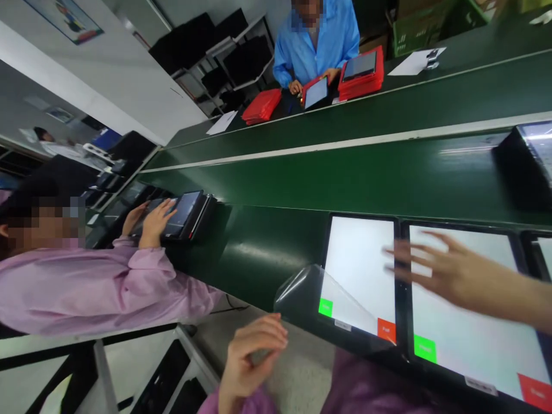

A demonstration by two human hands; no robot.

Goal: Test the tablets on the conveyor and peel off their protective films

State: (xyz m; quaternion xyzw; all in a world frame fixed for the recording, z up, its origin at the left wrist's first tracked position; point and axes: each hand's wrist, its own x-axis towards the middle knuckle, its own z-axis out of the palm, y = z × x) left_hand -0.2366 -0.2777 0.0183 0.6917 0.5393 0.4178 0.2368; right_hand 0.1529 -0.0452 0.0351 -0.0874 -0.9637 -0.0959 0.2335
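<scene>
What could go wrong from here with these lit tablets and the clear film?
The clear film juts past the edge of one lit tablet, near the left hand, so it might snag or crease. The right hand, spread over the screens, could brush one and trigger an unintended input; contact is unclear.

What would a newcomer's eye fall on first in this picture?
Probably two white tablet screens at lower right, with green and red squares in their lower corners. The right hand hangs above them, spread and blurred. Across the green bench, red stacks flank a person in blue.
</scene>
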